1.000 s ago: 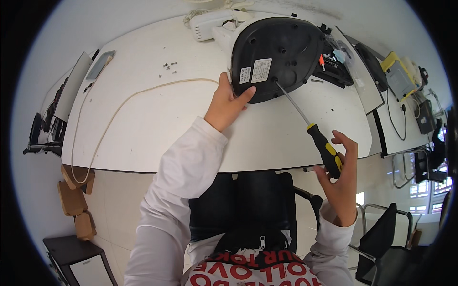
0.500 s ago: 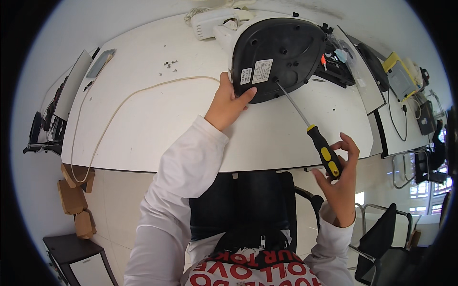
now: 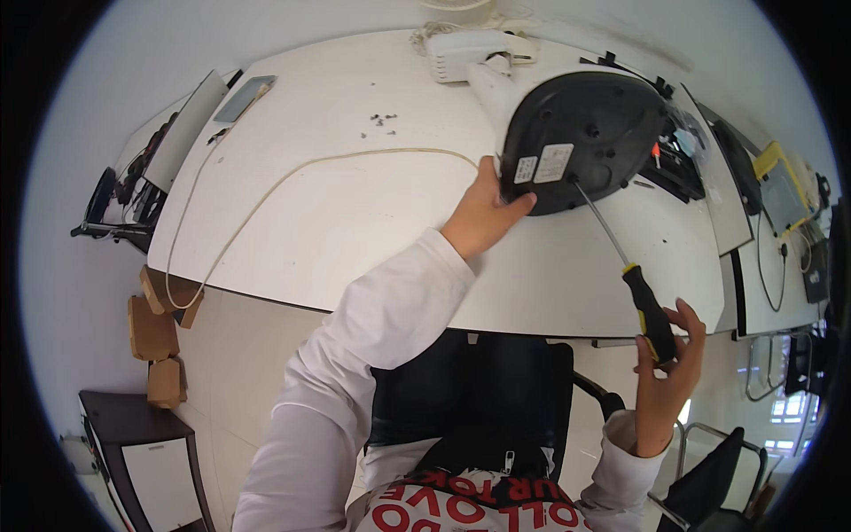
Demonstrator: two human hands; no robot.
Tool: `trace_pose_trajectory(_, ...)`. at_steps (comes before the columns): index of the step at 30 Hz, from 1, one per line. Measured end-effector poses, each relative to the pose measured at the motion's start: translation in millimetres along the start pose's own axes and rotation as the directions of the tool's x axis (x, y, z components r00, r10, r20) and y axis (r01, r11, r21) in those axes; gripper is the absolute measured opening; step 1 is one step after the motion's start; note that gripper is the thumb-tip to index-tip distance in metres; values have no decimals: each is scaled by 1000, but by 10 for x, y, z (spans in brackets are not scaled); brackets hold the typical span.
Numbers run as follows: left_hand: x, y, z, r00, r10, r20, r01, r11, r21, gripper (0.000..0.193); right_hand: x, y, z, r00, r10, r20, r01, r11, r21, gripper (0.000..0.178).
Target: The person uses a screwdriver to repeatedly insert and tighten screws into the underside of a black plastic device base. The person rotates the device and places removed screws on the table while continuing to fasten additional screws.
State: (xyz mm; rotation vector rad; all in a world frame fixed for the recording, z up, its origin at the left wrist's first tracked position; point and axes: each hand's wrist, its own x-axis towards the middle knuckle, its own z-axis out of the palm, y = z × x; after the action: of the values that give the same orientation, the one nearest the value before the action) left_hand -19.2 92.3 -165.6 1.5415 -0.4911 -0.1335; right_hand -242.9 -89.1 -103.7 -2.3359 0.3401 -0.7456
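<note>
A white appliance (image 3: 493, 89) lies tipped on the desk, its black oval base (image 3: 612, 115) facing me with recessed holes and white labels. My left hand (image 3: 487, 213) grips the lower left edge of that base, thumb on the black underside and the other fingers hidden behind it. In my right hand (image 3: 669, 381), the fingertips and thumb hold the end of a black and yellow screwdriver (image 3: 651, 310). Its long shaft slants up to the left, with the tip at a hole in the lower part of the base.
Several small screws (image 3: 381, 121) lie loose on the white desk (image 3: 355, 222). A beige cable (image 3: 310, 161) loops across to the left. Beyond the base, a black tray (image 3: 678, 173) holds tools. Cardboard boxes (image 3: 152, 328) stand on the floor at left, a black chair (image 3: 709, 479) at right.
The whole view has shifted, so the desk appears farther right. The screwdriver handle has turned about its axis, and my right fingers have closed in on its end. My left hand keeps its grip.
</note>
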Motion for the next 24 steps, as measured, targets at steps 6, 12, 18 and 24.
trace_pose_trajectory(6,-86,178,-425,983,-90,159,63,984,168,52,23,96,-77,948,297,112,-316,918,241,60)
trace_pose_trajectory(12,152,250,-1377,981,138,-138,-80,928,363,24,-10,-63,14,991,119,67,-124,989,75,65)
trace_pose_trajectory(18,289,-26,-2321,948,11,-319,141,882,449,31,23,-23,-95,936,274,220,-318,926,203,38)
trace_pose_trajectory(24,267,-135,-2420,957,-141,-252,235,888,395,34,88,-83,-127,885,327,333,-409,886,219,65)
